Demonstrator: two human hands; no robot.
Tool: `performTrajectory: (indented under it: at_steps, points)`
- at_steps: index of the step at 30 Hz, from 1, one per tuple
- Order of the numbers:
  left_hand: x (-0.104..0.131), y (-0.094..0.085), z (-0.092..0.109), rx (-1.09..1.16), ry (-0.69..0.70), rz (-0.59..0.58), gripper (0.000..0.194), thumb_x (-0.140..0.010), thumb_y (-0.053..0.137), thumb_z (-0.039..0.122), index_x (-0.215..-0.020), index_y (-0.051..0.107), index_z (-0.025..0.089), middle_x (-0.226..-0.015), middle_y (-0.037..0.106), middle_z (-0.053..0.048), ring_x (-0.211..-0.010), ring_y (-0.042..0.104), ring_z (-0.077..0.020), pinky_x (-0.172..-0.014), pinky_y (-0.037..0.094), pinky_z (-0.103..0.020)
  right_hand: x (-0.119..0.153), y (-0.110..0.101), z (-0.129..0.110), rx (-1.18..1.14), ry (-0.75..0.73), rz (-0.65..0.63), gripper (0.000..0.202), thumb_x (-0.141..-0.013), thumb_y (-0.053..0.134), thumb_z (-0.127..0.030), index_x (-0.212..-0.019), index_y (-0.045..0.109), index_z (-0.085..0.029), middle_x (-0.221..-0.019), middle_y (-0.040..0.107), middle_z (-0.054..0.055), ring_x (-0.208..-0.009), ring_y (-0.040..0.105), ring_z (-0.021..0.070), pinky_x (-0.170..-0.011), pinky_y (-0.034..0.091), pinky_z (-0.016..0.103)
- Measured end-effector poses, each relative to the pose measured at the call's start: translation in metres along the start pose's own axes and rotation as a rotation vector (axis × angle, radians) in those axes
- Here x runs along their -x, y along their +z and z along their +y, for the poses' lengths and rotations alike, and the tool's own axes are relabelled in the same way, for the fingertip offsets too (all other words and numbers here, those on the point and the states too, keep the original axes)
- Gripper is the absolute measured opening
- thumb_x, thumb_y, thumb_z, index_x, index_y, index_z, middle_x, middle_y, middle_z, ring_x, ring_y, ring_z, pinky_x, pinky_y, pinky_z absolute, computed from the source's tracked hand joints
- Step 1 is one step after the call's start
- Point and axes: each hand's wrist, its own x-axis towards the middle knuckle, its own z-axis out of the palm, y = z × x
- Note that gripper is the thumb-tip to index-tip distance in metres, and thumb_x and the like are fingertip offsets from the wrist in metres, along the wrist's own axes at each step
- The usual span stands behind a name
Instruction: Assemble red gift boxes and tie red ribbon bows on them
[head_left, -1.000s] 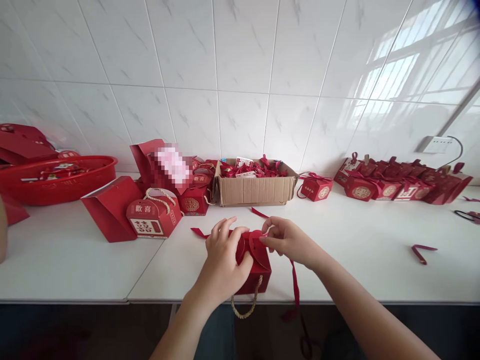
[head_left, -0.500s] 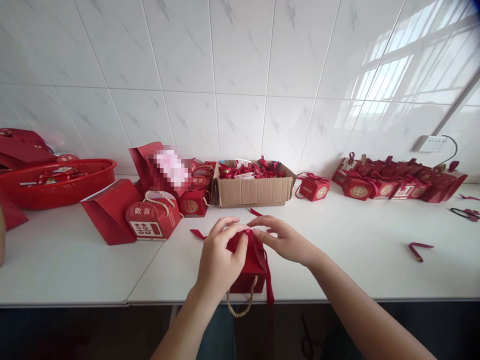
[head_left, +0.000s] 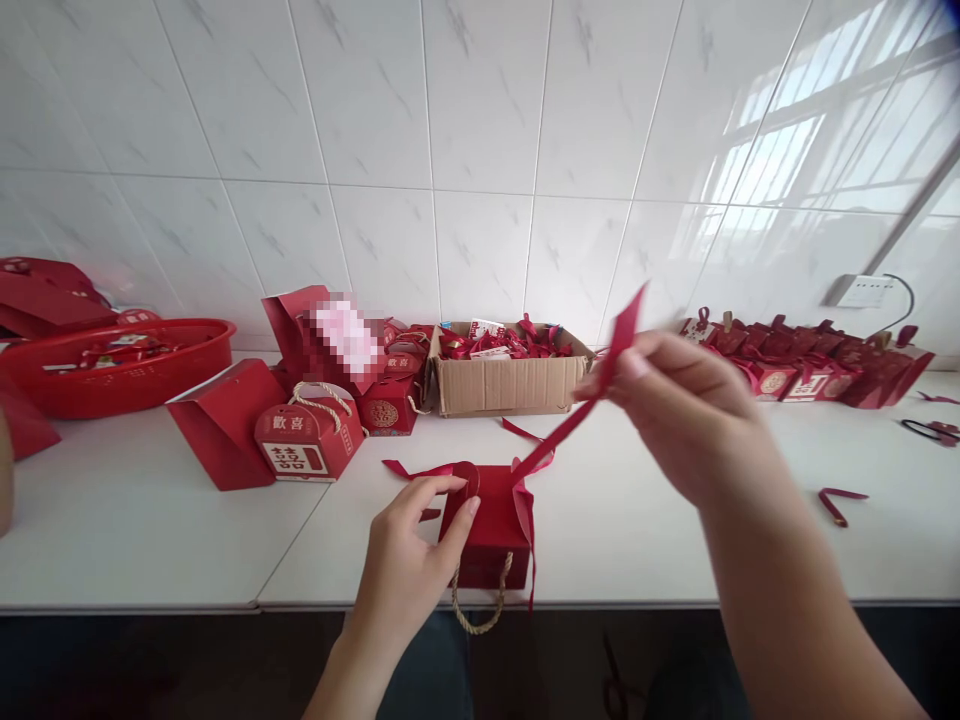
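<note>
A red gift box [head_left: 489, 565] with a twisted rope handle [head_left: 480, 628] stands near the table's front edge, the handle hanging over it. My left hand [head_left: 420, 545] pinches the box's rounded flap at its left side between thumb and fingers. Raised to the right, my right hand [head_left: 686, 415] grips a red ribbon [head_left: 566, 428] near its end. The ribbon runs taut from there down to the right flap of the box. Other ribbon ends lie on the table at the left of the box and behind it.
A cardboard box [head_left: 510, 386] of ribboned pieces stands against the tiled wall. Red gift boxes [head_left: 304, 440] and a red plastic basin [head_left: 120, 385] are on the left. Rows of finished-looking boxes [head_left: 870, 372], scissors [head_left: 934, 430] and a ribbon scrap [head_left: 838, 503] lie on the right.
My right hand has left the box top and moved up and right, drawing out the ribbon. My left hand has shifted slightly left and down, onto the left flap.
</note>
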Motion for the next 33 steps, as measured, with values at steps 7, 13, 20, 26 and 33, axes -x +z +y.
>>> performTrajectory:
  at_steps: [7, 13, 20, 26, 33]
  points:
    - [0.002, 0.003, -0.001, 0.206, -0.162, 0.112, 0.03, -0.082, 0.058, 0.043, -0.097, 0.064, 0.018, -0.098, 0.07, -0.008, -0.088, 0.068, -0.0207, -0.066, 0.057, -0.025, 0.005, 0.006, 0.021, 0.134, 0.179, -0.028, 0.02, -0.082, 0.057, -0.035, -0.067, 0.059, -0.022, -0.069, 0.054, 0.0, -0.067, 0.053, 0.0147, -0.065, 0.045, 0.03]
    - [0.001, 0.001, -0.004, 0.242, -0.238, 0.156, 0.037, -0.083, 0.053, 0.048, -0.101, 0.063, 0.017, -0.099, 0.07, -0.009, -0.092, 0.066, -0.0227, -0.066, 0.055, -0.025, 0.011, 0.04, 0.078, 0.466, 0.448, -0.401, 0.023, -0.08, 0.054, -0.03, -0.06, 0.057, -0.02, -0.128, 0.052, 0.007, -0.121, 0.046, 0.0268, -0.099, 0.036, 0.044]
    - [0.004, 0.001, -0.005, 0.278, -0.238, 0.134, 0.037, -0.084, 0.053, 0.046, -0.107, 0.061, 0.018, -0.103, 0.068, -0.009, -0.097, 0.063, -0.0213, -0.067, 0.053, -0.023, 0.009, 0.05, 0.088, 0.498, 0.484, -0.469, 0.024, -0.082, 0.053, -0.029, -0.061, 0.057, -0.019, -0.134, 0.049, 0.01, -0.133, 0.034, 0.0278, -0.103, 0.03, 0.047]
    - [0.003, 0.001, -0.005, 0.305, -0.221, 0.109, 0.038, -0.084, 0.054, 0.044, -0.11, 0.062, 0.019, -0.107, 0.067, -0.009, -0.1, 0.063, -0.0224, -0.068, 0.054, -0.024, 0.006, 0.059, 0.093, 0.543, 0.463, -0.478, 0.024, -0.083, 0.053, -0.031, -0.064, 0.062, -0.019, -0.134, 0.05, 0.009, -0.13, 0.038, 0.0297, -0.098, 0.036, 0.045]
    - [0.0, -0.004, -0.009, 0.403, -0.261, 0.061, 0.042, -0.085, 0.052, 0.047, -0.11, 0.067, 0.018, -0.113, 0.068, -0.009, -0.108, 0.061, -0.0258, -0.08, 0.055, -0.03, 0.007, 0.058, 0.093, 0.635, 0.365, -0.441, 0.024, -0.086, 0.052, -0.038, -0.078, 0.066, -0.021, -0.127, 0.054, 0.011, -0.127, 0.041, 0.0294, -0.101, 0.032, 0.046]
